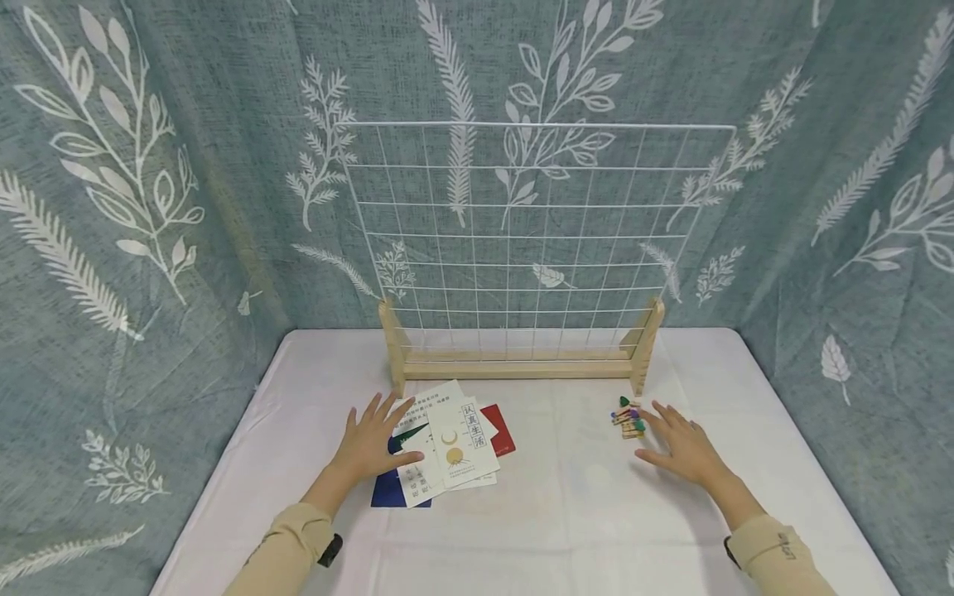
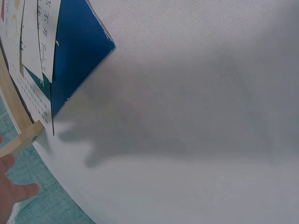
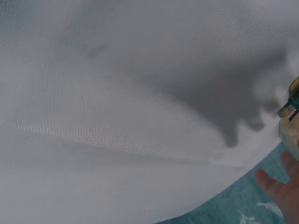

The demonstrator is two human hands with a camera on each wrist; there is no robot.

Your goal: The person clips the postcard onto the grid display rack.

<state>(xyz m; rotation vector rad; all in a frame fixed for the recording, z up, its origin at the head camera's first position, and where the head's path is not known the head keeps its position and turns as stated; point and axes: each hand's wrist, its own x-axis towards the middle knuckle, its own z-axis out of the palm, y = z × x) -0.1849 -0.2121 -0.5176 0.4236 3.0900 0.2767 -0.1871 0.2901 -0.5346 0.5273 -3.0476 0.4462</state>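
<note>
Fingers spread, my left hand (image 1: 368, 445) hovers by the left side of a loose pile of overlapping cards (image 1: 464, 454). White cards with printed characters lie on top. A blue card (image 1: 389, 492) and a red card (image 1: 501, 430) stick out from under them. My right hand (image 1: 684, 447), also with its fingers apart, is just right of a small cluster of wooden clips (image 1: 632, 427) with coloured decorations. Neither hand holds anything. In the left wrist view the blue card (image 2: 79, 51) lies flat; in the right wrist view only an edge of the clips (image 3: 290, 108) shows.
A white wire grid (image 1: 507, 236) stands upright at the back of the table in a wooden stand (image 1: 514, 370). Its feet come close to the cards and the clips. White cloth (image 1: 566, 530) covers the table, and patterned curtains (image 1: 224, 273) hang around the back and sides.
</note>
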